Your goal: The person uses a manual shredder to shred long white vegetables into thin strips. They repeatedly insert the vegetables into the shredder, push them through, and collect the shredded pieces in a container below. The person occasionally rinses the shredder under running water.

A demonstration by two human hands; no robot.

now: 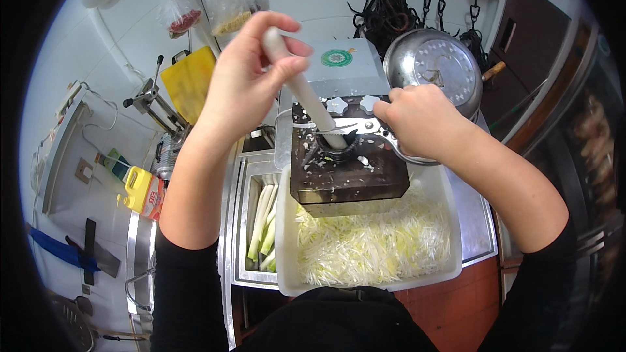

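Note:
My left hand (259,68) grips the upper part of a slanted white rod (313,105); whether it is a leek stalk or a plastic pusher I cannot tell. Its lower end goes into the round feed opening (337,149) of a dark electric vegetable slicer (352,183). In my right hand (425,117) are kitchen scissors (362,125), their parted blades lying across the rod just above the opening. White scraps dot the slicer's top. Beneath it, a white plastic tub (369,286) holds a heap of finely shredded leek or scallion (371,249).
Whole leeks or large scallions (263,220) lie in a steel basin (240,234) left of the tub. A metal pan (433,68) leans behind my right hand. Further left are a yellow jug (139,188), a yellow cutting board (190,80) and wall-mounted knives (90,249).

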